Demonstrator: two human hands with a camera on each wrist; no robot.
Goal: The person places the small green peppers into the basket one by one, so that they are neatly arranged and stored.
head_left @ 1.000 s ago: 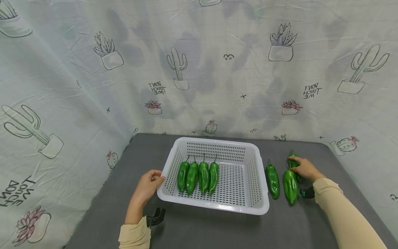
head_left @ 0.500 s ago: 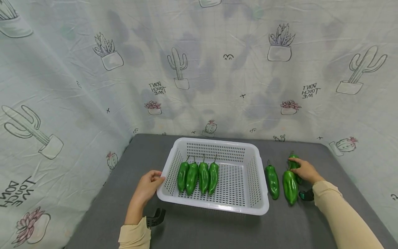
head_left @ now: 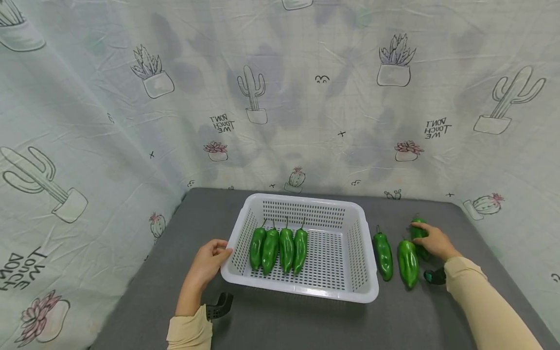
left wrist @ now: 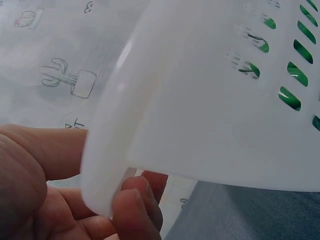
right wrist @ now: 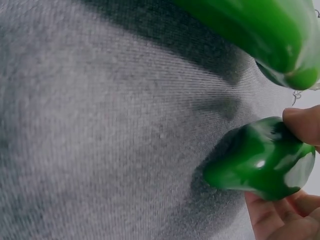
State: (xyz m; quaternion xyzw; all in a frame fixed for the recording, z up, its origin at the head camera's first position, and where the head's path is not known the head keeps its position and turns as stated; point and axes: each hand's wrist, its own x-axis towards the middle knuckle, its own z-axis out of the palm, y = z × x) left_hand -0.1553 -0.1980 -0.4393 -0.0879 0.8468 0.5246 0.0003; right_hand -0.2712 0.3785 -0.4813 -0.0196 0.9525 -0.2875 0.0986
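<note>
While left hand (head_left: 211, 259) grips smooth, perforated plastic basket (head_left: 302, 290) | right hand (head_left: 436, 242) pinches glossy, tapered pepper (right wrist: 262, 162)

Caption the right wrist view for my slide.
The right hand grips one glossy green pepper; a second pepper lies nearby on the grey surface.
</note>
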